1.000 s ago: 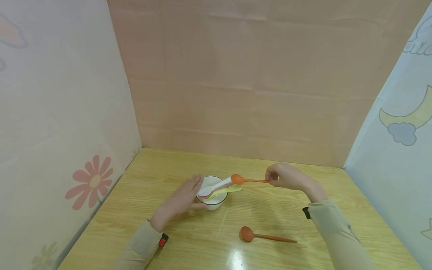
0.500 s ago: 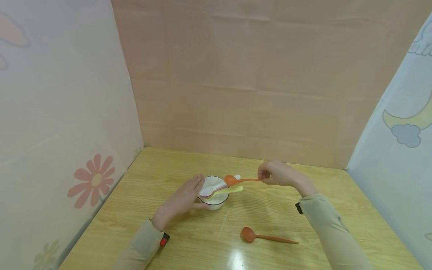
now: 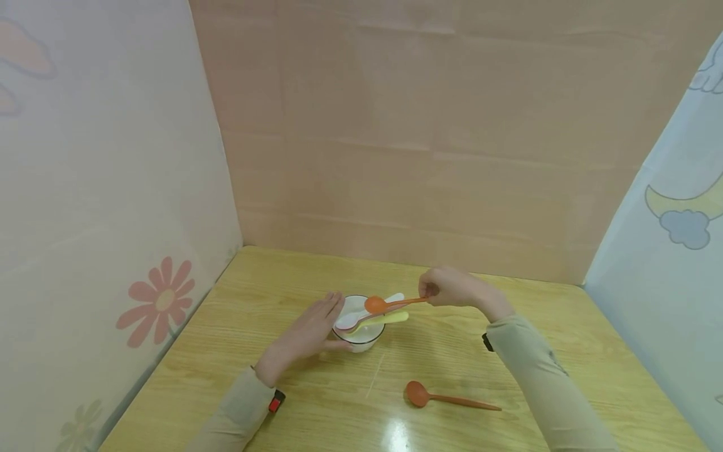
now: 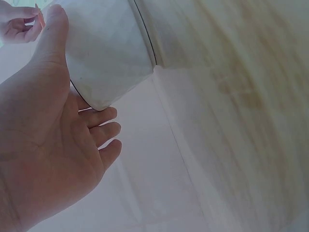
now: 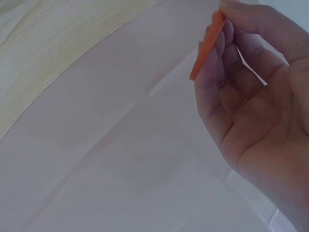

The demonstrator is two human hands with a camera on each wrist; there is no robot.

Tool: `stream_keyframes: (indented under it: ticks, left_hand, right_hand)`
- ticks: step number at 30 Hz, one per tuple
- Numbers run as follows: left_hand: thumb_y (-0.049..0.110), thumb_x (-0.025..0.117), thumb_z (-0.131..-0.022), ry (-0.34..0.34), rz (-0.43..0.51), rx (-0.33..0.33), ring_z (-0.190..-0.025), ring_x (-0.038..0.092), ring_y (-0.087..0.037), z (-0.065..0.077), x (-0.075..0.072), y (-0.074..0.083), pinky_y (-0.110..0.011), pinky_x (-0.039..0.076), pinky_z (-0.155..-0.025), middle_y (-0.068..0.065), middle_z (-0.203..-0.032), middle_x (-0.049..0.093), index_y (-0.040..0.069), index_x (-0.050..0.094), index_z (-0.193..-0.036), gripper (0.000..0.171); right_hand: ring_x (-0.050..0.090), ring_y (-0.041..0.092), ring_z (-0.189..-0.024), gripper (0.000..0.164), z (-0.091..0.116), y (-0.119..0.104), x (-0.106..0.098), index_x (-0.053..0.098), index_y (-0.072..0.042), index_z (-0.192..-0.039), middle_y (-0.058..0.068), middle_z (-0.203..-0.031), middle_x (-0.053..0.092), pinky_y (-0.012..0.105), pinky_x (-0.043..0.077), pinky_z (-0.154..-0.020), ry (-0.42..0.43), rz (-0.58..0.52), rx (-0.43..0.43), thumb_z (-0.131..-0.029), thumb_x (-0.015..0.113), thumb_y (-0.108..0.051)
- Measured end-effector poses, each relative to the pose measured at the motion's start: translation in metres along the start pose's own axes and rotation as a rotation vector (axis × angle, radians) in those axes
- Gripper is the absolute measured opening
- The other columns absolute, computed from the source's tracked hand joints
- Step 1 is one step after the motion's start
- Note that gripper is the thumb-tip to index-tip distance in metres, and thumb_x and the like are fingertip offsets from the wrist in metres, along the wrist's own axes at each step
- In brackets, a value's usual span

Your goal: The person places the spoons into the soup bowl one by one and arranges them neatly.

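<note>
My left hand holds a white bowl with a dark rim from its left side, thumb at the near wall. In the left wrist view the thumb and fingers lie around the bowl wall. White, pink and yellow spoons lie in the bowl, handles leaning out over the right rim; the white one partly covers the pink. My right hand pinches an orange spoon by its handle end, its head over the bowl and the other spoons. Whether it touches them I cannot tell.
A second, darker orange spoon lies on the wooden table in front of the bowl, its handle pointing right. A brown covered wall stands behind the table, with patterned panels at left and right.
My right hand has moved left, carrying the orange spoon's head from the spoon handles at the rim to over the bowl. The left hand stays at the bowl.
</note>
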State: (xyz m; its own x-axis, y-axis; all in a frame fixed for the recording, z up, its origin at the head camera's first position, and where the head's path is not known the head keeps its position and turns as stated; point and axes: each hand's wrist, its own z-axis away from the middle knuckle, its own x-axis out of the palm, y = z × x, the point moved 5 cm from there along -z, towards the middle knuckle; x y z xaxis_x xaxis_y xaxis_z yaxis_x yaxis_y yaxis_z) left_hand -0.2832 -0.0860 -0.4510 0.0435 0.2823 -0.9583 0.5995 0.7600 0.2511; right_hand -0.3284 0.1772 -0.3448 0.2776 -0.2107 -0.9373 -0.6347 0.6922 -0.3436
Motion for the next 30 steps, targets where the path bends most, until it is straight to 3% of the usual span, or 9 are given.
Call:
stream_keyframes:
  ticks: [18,30]
  left_hand:
    - [0.061,0.065,-0.086,-0.002,0.001,-0.003,-0.15,0.026,-0.042,-0.001,0.0,0.0,-0.054,0.029,-0.122,-0.026,-0.16,0.029,-0.006,0.028,-0.153,0.102]
    - [0.061,0.064,-0.086,-0.019,-0.002,-0.017,-0.151,0.024,-0.041,-0.001,0.0,0.001,-0.053,0.027,-0.123,-0.024,-0.161,0.028,-0.005,0.026,-0.154,0.102]
  right_hand:
    - [0.05,0.008,-0.071,0.013,-0.023,-0.017,0.002,0.069,-0.008,-0.083,0.001,-0.081,0.067,0.02,0.043,-0.064,-0.054,0.072,-0.016,-0.078,0.067,0.004]
    - [0.054,0.006,-0.071,0.012,-0.038,-0.025,0.004,0.068,-0.009,-0.082,0.003,-0.081,0.068,0.019,0.046,-0.065,-0.078,0.076,-0.031,-0.079,0.069,0.003]
